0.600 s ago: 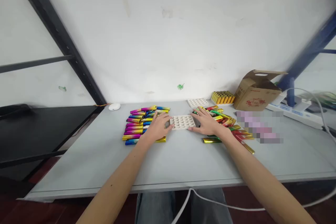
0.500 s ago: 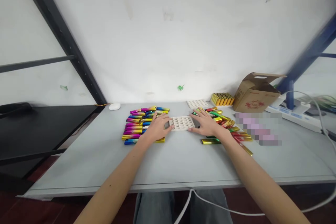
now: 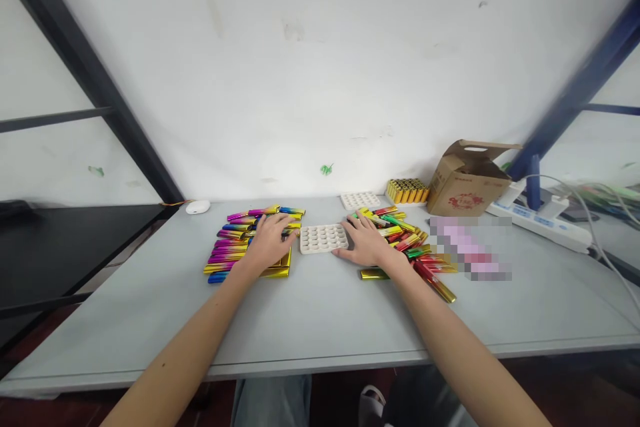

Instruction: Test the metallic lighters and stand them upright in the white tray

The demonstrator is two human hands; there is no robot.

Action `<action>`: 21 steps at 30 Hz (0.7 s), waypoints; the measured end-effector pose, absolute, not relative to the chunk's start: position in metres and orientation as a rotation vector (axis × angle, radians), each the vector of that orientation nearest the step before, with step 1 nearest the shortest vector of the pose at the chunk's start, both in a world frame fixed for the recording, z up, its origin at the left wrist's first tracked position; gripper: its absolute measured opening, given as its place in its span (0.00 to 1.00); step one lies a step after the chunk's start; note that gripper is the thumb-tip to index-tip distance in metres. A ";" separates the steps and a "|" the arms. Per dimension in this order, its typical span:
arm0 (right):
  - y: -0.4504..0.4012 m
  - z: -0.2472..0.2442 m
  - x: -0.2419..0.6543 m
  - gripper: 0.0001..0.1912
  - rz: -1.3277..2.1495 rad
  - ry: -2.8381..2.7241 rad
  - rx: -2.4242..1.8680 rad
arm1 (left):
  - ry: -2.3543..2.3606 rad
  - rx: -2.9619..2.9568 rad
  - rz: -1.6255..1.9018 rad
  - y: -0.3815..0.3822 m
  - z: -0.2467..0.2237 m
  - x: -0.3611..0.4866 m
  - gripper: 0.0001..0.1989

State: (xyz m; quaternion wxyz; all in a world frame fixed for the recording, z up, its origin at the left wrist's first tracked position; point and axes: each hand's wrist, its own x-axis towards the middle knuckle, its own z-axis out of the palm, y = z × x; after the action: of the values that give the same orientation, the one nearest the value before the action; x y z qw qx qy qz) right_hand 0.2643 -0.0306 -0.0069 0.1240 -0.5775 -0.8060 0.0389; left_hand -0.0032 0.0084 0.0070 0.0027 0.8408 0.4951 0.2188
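Observation:
A white tray [image 3: 324,239] with rows of round hollows lies flat on the table between my hands. My left hand [image 3: 271,240] is open over the right part of a pile of shiny purple, blue and gold foil sleeves [image 3: 233,250]; its thumb is just off the tray's left edge. At the tray's right edge rests my right hand [image 3: 367,241], fingers spread, thumb close to the near corner. Partly beneath it lies a second pile of red, green and gold foil sleeves [image 3: 413,240]. Whether either hand touches any sleeve, I cannot tell.
At the back stand a second white tray [image 3: 360,200], a block of upright yellow cylinders [image 3: 407,191] and an open cardboard box [image 3: 467,190]. A power strip [image 3: 545,225] with cables is on the right, a white case [image 3: 198,207] at the back left.
My left hand has drawn a little leftward from the tray onto the left pile. My right hand stays by the tray's right edge. The whole view has shifted.

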 end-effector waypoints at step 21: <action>-0.031 -0.009 0.262 0.44 0.172 -2.280 -1.665 | 2.141 2.545 0.877 0.016 0.014 -0.033 0.15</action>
State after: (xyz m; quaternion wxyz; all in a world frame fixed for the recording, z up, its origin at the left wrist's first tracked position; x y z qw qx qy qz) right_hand 0.2620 -0.0309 -0.0093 0.1558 -0.5814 -0.7963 0.0602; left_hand -0.0327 0.0156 0.0142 -0.1482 0.7318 0.6155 0.2521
